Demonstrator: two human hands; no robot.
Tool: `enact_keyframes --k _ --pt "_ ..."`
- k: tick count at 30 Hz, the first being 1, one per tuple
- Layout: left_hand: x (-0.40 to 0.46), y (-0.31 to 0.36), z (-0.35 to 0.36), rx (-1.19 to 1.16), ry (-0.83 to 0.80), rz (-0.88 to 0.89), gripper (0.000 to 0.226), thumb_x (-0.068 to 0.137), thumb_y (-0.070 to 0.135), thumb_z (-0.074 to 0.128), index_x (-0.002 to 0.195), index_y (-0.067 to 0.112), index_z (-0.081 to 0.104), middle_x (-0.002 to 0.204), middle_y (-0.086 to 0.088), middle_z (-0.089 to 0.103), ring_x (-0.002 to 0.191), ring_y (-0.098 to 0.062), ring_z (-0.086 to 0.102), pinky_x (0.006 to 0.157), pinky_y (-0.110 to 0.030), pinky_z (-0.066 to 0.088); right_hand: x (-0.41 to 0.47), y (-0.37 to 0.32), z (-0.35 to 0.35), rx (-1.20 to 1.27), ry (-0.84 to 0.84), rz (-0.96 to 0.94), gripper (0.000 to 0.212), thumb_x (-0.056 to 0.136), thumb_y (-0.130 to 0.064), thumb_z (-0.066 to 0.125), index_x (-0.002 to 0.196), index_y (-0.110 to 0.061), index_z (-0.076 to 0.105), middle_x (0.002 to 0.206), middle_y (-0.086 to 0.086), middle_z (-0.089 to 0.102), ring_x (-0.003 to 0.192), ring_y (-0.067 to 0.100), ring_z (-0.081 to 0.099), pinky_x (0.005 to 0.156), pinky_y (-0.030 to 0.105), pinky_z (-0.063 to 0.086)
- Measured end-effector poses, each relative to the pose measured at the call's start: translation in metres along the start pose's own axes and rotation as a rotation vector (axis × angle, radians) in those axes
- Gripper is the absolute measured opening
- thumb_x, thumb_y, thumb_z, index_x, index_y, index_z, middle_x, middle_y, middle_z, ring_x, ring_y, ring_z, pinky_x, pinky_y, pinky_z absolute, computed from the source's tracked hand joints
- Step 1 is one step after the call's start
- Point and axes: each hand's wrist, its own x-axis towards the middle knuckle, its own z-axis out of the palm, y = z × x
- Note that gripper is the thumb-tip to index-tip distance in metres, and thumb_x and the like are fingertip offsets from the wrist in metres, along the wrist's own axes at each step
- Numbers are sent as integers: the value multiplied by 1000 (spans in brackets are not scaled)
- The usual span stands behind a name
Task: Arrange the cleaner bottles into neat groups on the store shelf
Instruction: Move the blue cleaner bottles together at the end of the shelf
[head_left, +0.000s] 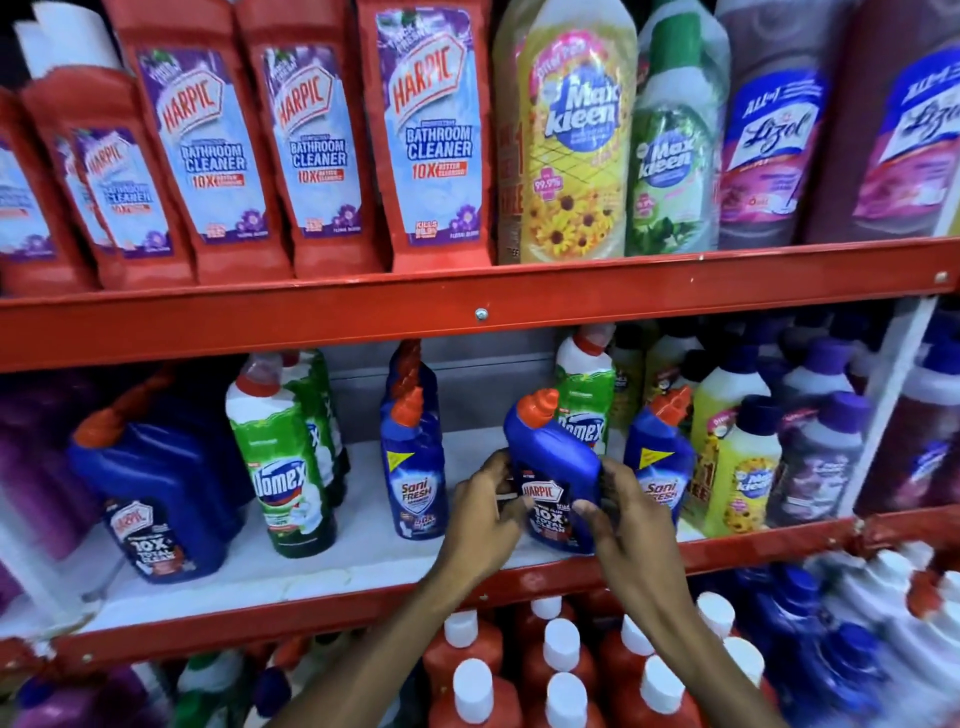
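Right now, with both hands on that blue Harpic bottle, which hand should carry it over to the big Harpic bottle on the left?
Probably the left hand. It grips the small Harpic bottle on the side facing the big Harpic bottle, so it would reach over without crossing the right hand.

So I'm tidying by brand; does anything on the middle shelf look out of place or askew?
Yes. The blue Harpic bottle held by both hands, left and right, tilts left between two Sani Fresh bottles, far from the large Harpic at the shelf's left.
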Motion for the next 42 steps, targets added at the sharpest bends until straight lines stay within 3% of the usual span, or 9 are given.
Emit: enact_keyframes --k 4,12,20,22,27,32,37,40,42 --pt "-33 14 -33 -55 85 63 56 87 1 69 122 42 56 107 36 71 101 10 68 89 -14 54 -16 -31 1 41 54 -116 42 94 -35 61 135 -30 51 116 -6 72 100 10 71 86 25 55" --pt "-93 14 -140 -122 365 125 53 89 18 65 139 33 52 126 13 73 116 -7 69 97 -36 57 -33 -129 54 231 19 -290 46 92 -42 58 135 -28 56 126 -14 69 112 6 66 91 38 56" --pt "-139 -50 -255 47 613 37 51 89 26 61 138 31 48 131 1 71 118 -17 70 102 -50 55 -51 -207 176 381 -192 -338 41 91 -32 63 131 -26 56 118 -16 71 102 -7 67 87 21 55" --pt "-144 -65 -276 96 615 26 53 89 28 59 141 27 48 129 6 72 116 -12 70 100 -47 56 -53 -217 204 393 -224 -328 41 90 -22 65 131 -24 57 112 -15 72 97 -12 66 83 15 52" --pt "-148 -102 -307 174 560 -19 53 92 12 62 136 36 48 121 44 63 116 9 64 98 -30 54 -57 -226 256 348 -310 -258 44 90 -12 66 132 -22 55 111 -3 75 98 8 70 87 27 54" --pt "-149 -122 -318 206 512 -50 61 93 4 62 134 45 46 117 54 55 111 22 58 92 -27 54 -60 -224 279 292 -329 -223 42 89 -11 68 129 -17 58 116 1 74 105 13 68 92 25 52" --pt "-145 -130 -321 186 501 -55 59 92 -3 61 141 27 46 115 54 56 105 24 59 92 -23 55 -58 -227 282 266 -346 -211 43 88 -12 72 129 -12 61 122 3 71 96 -7 60 82 -6 36" --pt "-147 -123 -319 214 514 -73 60 92 -3 61 143 25 46 103 62 53 87 26 60 76 -4 48 -56 -225 282 241 -355 -211 49 88 -16 73 135 -9 58 126 5 66 93 -12 56 77 -9 36" --pt "-149 -119 -315 225 553 -46 61 93 2 63 145 29 44 105 55 57 95 8 67 83 -12 54 -55 -221 281 232 -354 -232 52 90 -22 71 138 -14 55 129 4 65 100 -3 60 78 -7 40"
